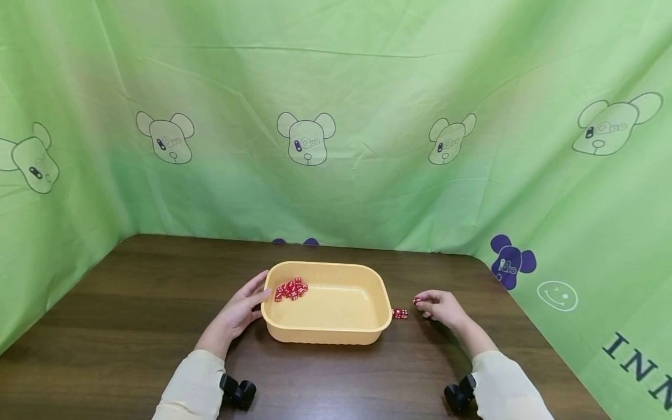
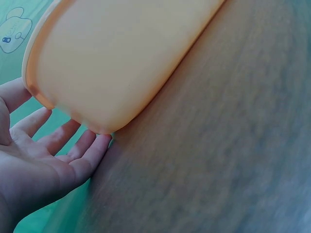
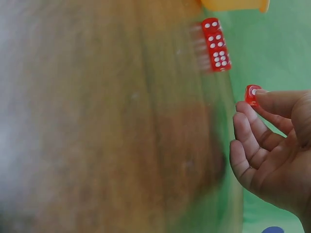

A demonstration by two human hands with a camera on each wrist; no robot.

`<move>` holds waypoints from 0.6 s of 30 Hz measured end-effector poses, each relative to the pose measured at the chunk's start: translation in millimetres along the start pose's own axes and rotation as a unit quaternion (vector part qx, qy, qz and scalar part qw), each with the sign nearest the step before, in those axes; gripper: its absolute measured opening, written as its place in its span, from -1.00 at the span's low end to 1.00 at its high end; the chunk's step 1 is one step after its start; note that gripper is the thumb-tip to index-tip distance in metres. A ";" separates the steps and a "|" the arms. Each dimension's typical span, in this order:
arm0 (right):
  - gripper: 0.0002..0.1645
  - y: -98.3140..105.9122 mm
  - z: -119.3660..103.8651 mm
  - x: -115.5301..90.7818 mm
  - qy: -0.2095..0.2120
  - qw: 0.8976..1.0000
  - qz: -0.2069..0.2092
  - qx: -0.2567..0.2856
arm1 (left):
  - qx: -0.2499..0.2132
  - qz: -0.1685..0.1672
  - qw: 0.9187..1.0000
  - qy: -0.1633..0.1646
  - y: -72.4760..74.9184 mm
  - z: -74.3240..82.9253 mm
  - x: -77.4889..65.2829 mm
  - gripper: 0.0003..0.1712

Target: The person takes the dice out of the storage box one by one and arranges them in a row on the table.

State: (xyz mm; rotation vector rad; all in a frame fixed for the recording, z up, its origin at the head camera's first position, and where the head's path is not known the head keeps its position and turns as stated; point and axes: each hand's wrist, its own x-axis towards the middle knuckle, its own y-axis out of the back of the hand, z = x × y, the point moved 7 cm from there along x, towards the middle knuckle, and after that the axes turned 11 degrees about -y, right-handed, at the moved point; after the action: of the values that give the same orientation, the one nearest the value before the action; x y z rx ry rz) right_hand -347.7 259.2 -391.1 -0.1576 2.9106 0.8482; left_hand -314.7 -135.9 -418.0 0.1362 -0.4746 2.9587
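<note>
A yellow plastic tub (image 1: 336,336) stands on the table with several red dice (image 1: 291,289) heaped in its left end. At that end my left hand (image 1: 242,309) holds the tub, thumb over the rim and fingertips (image 2: 99,141) against the outer wall. To the right of the tub, my right hand (image 1: 443,307) pinches one red die (image 3: 251,94) between thumb and index finger, its other fingers loosely bent. Between that hand and the tub, a short row of red dice (image 3: 217,44) with white dots lies on the table, close to the tub's right wall.
The brown wooden table (image 1: 325,385) reaches back to a green curtain (image 1: 367,192) printed with bear heads, which also runs along both sides. A black wrist camera (image 1: 238,392) sits by the left sleeve, and another camera (image 1: 459,394) by the right sleeve.
</note>
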 end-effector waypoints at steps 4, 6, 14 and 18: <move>-0.74 -1.1 4.6 -0.4 0.003 1.000 0.005 -0.005 | 0.002 -0.001 1.000 0.002 -0.2 0.4 -0.5 -0.36; -0.75 -2.6 5.2 -0.1 0.011 1.000 0.004 -0.007 | 0.003 0.000 1.000 0.002 0.1 0.4 -0.7 -0.35; -0.79 -10.2 3.7 -1.4 0.020 1.000 -0.002 -0.024 | 0.003 -0.001 1.000 0.000 0.1 0.7 -0.8 -0.34; -0.79 -12.8 3.2 -3.4 0.013 0.999 -0.005 -0.031 | 0.000 -0.003 1.000 -0.001 -0.9 0.9 -0.8 -0.35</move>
State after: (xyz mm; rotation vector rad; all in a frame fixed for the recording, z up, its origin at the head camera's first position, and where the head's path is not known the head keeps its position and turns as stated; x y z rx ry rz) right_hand -342.5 250.4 -400.1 -0.1915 2.9064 0.9438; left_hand -313.7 -135.4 -416.9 0.1406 -0.4743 2.9519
